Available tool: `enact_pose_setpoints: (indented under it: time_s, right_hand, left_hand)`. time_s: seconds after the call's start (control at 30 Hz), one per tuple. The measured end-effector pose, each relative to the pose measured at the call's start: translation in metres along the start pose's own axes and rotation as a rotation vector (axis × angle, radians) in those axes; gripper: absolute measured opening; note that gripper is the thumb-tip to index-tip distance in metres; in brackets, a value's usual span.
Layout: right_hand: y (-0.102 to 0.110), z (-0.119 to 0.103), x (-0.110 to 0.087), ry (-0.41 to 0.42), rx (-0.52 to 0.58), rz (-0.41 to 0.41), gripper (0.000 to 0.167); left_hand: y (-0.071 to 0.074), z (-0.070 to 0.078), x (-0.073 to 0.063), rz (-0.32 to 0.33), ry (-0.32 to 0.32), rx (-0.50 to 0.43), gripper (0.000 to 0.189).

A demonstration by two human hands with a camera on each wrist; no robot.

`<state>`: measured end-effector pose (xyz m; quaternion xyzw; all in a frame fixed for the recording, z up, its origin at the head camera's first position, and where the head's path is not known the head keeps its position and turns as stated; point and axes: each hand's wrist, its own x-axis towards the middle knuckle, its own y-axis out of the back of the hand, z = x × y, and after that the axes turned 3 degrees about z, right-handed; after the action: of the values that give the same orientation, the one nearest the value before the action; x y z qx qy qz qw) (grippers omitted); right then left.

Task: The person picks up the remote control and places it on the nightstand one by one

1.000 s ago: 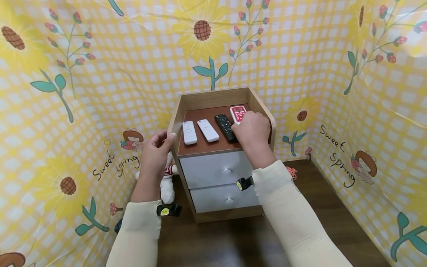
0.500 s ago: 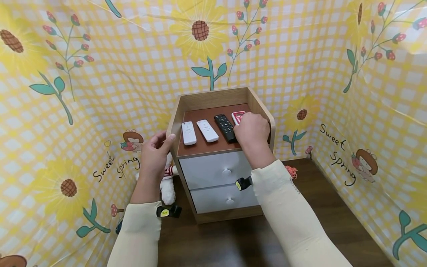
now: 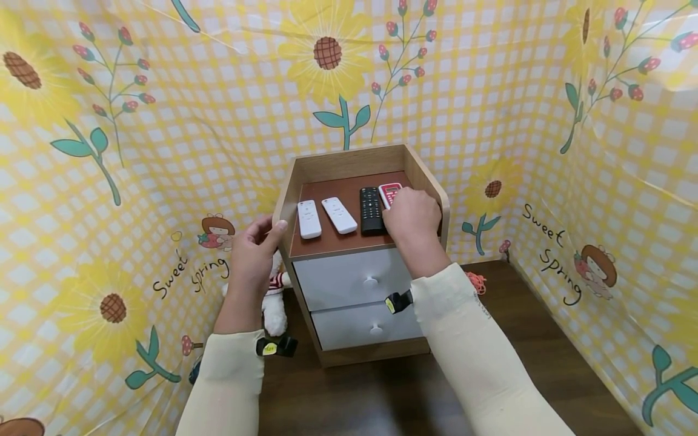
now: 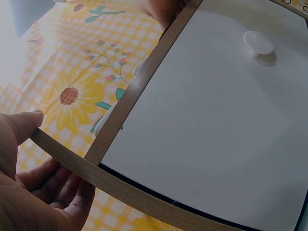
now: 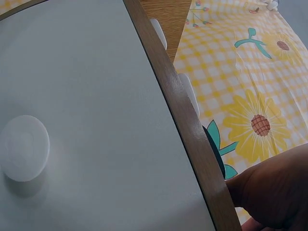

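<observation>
In the head view, my left hand [image 3: 252,254] grips the front edge of the left side panel [image 3: 286,203] of a small wooden cabinet. In the left wrist view, the thumb [image 4: 30,125] and curled fingers [image 4: 62,187] lie on opposite sides of that panel. My right hand [image 3: 413,219] holds the near end of a red-and-white remote control [image 3: 389,191] on the brown top; its fingertips are hidden. Just left of it lies a black remote control [image 3: 371,212], close to my thumb. Two white remote controls, one leftmost [image 3: 309,219] and one beside it [image 3: 339,215], lie farther left.
Low wooden walls enclose the cabinet top at the back [image 3: 349,163] and sides. Two white drawers with round knobs [image 3: 371,280] are closed below. A white plush toy [image 3: 274,312] sits left of the cabinet, orange-red strands [image 3: 477,283] right, on the dark floor [image 3: 376,393].
The red-and-white remote control has come slightly toward me with my right hand. The black remote control has turned from slanted to nearly straight. My left hand stays on the panel.
</observation>
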<state>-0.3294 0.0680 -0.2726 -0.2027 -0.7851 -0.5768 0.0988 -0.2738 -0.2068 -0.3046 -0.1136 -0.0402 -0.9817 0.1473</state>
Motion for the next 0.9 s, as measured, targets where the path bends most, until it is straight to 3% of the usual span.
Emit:
enact_pose_setpoints:
  time_s: [0.23, 0.33, 0.53, 0.73, 0.9]
  right_hand:
    - [0.001, -0.001, -0.003, 0.016, -0.011, 0.003, 0.049]
    - [0.007, -0.001, -0.009, 0.049, -0.008, 0.039, 0.049]
    - [0.042, 0.007, -0.026, 0.115, 0.078, 0.143, 0.054]
    - [0.066, 0.048, -0.037, 0.264, 0.302, 0.240, 0.044]
    - [0.050, 0.094, -0.034, 0.381, 0.423, 0.327, 0.039]
  left_hand:
    - [0.000, 0.001, 0.000, 0.005, 0.006, 0.006, 0.051]
    - [0.001, 0.001, 0.000, 0.002, 0.019, 0.012, 0.052]
    - [0.002, 0.001, 0.000, 0.005, 0.021, 0.001, 0.052]
    - [-0.001, 0.000, 0.001, 0.014, -0.003, 0.016, 0.052]
    - [0.003, -0.006, 0.002, 0.038, -0.106, 0.149, 0.053]
